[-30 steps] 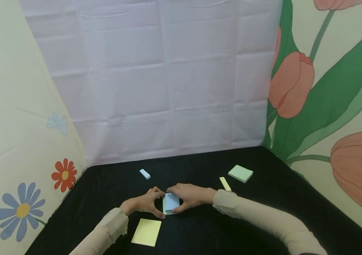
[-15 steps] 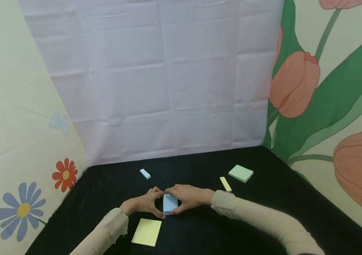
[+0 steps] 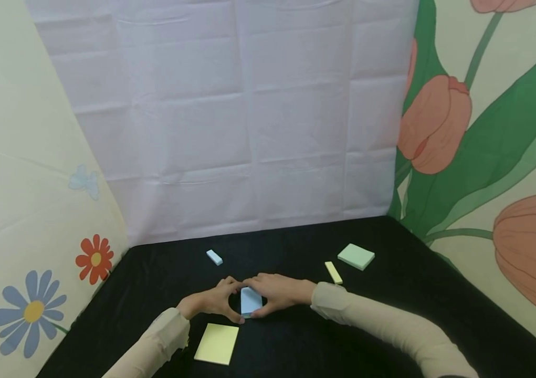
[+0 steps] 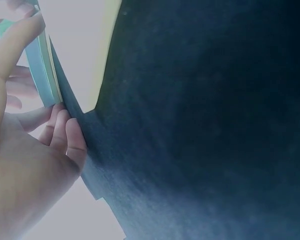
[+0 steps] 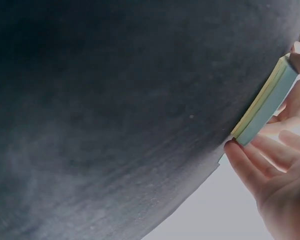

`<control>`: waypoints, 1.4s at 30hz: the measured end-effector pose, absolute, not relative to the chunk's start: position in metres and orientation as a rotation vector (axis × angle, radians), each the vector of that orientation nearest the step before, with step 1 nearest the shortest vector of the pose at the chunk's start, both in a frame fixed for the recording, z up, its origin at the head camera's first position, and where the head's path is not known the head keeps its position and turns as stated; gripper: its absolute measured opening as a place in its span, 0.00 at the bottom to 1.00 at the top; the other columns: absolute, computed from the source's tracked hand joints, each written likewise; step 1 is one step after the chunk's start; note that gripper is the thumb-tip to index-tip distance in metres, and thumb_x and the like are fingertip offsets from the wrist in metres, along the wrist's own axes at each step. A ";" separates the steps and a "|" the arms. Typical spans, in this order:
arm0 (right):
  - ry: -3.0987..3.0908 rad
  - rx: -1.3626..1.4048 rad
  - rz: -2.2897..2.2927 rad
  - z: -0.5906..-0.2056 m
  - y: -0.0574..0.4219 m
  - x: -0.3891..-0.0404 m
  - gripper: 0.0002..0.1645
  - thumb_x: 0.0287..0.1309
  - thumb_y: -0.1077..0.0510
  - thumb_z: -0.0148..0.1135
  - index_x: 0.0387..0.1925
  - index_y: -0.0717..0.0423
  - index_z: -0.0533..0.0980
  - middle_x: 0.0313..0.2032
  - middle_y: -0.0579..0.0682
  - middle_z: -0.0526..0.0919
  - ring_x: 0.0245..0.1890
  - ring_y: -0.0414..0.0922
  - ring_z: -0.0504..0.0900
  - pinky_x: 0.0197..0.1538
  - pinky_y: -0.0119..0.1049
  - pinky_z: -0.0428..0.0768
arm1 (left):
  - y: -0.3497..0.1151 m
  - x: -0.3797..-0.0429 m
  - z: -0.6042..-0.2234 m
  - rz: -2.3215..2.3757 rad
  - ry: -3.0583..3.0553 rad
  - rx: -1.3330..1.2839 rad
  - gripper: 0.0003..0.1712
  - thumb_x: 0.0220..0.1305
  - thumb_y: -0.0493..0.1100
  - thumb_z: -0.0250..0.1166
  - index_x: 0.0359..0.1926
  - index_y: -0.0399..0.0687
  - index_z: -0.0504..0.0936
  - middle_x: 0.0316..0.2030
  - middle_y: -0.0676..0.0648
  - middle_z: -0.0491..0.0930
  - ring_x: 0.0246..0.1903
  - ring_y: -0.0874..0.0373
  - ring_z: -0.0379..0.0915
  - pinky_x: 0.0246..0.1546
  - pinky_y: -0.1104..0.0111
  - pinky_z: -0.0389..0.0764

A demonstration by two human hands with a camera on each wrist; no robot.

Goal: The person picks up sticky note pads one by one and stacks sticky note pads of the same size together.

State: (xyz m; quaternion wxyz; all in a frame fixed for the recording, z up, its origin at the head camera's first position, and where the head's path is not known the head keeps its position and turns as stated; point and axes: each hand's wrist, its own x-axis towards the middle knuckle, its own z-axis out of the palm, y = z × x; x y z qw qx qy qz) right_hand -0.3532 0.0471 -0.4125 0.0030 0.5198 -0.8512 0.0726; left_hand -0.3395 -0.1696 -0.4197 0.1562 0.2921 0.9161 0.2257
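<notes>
On a black worktop [image 3: 291, 346], the left hand [image 3: 213, 302] and the right hand [image 3: 284, 290] frame a blue pad [image 3: 251, 301] from opposite sides, the grip of each having fingers at its far end and thumb at its near end. A larger yellow square pad [image 3: 217, 344] lies near the left sleeve [image 3: 151, 344], a narrow pale-blue block [image 3: 214, 257] lies beyond the left hand, and a yellow strip [image 3: 333, 272] sits just beyond the right sleeve [image 3: 381, 317], near a green pad [image 3: 356, 256]. Behind hangs a creased white cloth [image 3: 201, 115], between a daisy-patterned panel [image 3: 12, 184] and a tulip-patterned one.

Four loose pads [image 3: 214, 257] [image 3: 333, 273] [image 3: 356, 256] [image 3: 217, 344], one stack [image 3: 251, 301]
</notes>
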 end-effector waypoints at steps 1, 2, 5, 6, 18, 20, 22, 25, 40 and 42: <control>-2.672 1.631 0.225 -0.412 0.047 -0.353 0.44 0.48 0.30 0.50 0.62 0.47 0.56 0.50 0.41 0.68 0.40 0.34 0.66 0.36 0.28 0.69 | -0.170 -0.339 -0.419 0.643 2.622 0.843 0.50 0.39 0.60 0.70 0.62 0.49 0.59 0.48 0.52 0.57 0.50 0.53 0.55 0.47 0.56 0.64; -2.678 1.632 0.222 -0.412 0.046 -0.353 0.44 0.48 0.30 0.51 0.62 0.47 0.56 0.50 0.41 0.68 0.40 0.34 0.66 0.37 0.28 0.69 | -0.170 -0.339 -0.419 0.645 2.621 0.849 0.50 0.39 0.60 0.70 0.62 0.49 0.59 0.47 0.52 0.57 0.50 0.53 0.55 0.47 0.56 0.64; -2.693 1.635 0.220 -0.410 0.045 -0.352 0.44 0.48 0.31 0.52 0.62 0.47 0.55 0.51 0.43 0.69 0.41 0.35 0.67 0.38 0.29 0.69 | -0.170 -0.339 -0.418 0.646 2.618 0.875 0.50 0.40 0.59 0.69 0.62 0.49 0.59 0.47 0.52 0.57 0.49 0.53 0.55 0.47 0.57 0.64; -2.699 1.635 0.217 -0.410 0.045 -0.352 0.44 0.48 0.31 0.52 0.62 0.46 0.54 0.51 0.43 0.68 0.41 0.35 0.67 0.38 0.29 0.69 | -0.170 -0.339 -0.419 0.640 2.617 0.885 0.49 0.41 0.60 0.69 0.63 0.49 0.58 0.47 0.52 0.57 0.49 0.53 0.54 0.47 0.57 0.64; -2.721 1.645 0.200 -0.411 0.042 -0.352 0.45 0.48 0.32 0.52 0.63 0.47 0.52 0.51 0.44 0.68 0.41 0.35 0.67 0.38 0.29 0.70 | -0.173 -0.343 -0.424 0.653 2.622 0.888 0.48 0.40 0.58 0.70 0.62 0.49 0.60 0.45 0.53 0.57 0.47 0.55 0.54 0.45 0.58 0.64; -2.717 1.652 0.202 -0.411 0.042 -0.352 0.45 0.49 0.31 0.51 0.63 0.47 0.52 0.51 0.43 0.67 0.41 0.35 0.67 0.38 0.29 0.70 | -0.173 -0.343 -0.424 0.653 2.625 0.892 0.48 0.40 0.58 0.70 0.61 0.49 0.60 0.45 0.53 0.57 0.47 0.55 0.54 0.45 0.58 0.64; -2.713 1.659 0.207 -0.412 0.043 -0.353 0.45 0.49 0.31 0.51 0.63 0.47 0.52 0.51 0.43 0.67 0.42 0.35 0.67 0.39 0.29 0.70 | -0.173 -0.343 -0.425 0.651 2.626 0.893 0.48 0.40 0.58 0.70 0.62 0.49 0.60 0.45 0.53 0.57 0.47 0.55 0.54 0.45 0.58 0.64; -2.712 1.663 0.208 -0.412 0.043 -0.353 0.45 0.49 0.31 0.50 0.63 0.47 0.52 0.51 0.43 0.67 0.42 0.35 0.67 0.39 0.29 0.70 | -0.173 -0.344 -0.425 0.653 2.624 0.882 0.49 0.40 0.58 0.70 0.62 0.50 0.60 0.46 0.54 0.57 0.48 0.55 0.54 0.46 0.58 0.64; -2.777 1.644 0.234 -0.406 0.044 -0.351 0.45 0.48 0.30 0.50 0.63 0.46 0.53 0.50 0.43 0.66 0.43 0.35 0.66 0.41 0.30 0.70 | -0.172 -0.341 -0.422 0.655 2.619 0.860 0.49 0.40 0.58 0.70 0.62 0.49 0.60 0.46 0.53 0.57 0.48 0.53 0.54 0.46 0.56 0.64; -2.781 1.645 0.238 -0.407 0.044 -0.351 0.45 0.48 0.30 0.50 0.63 0.45 0.53 0.51 0.43 0.66 0.43 0.35 0.66 0.41 0.30 0.70 | -0.172 -0.341 -0.422 0.654 2.621 0.863 0.49 0.40 0.58 0.70 0.62 0.49 0.60 0.46 0.53 0.57 0.48 0.53 0.54 0.46 0.56 0.64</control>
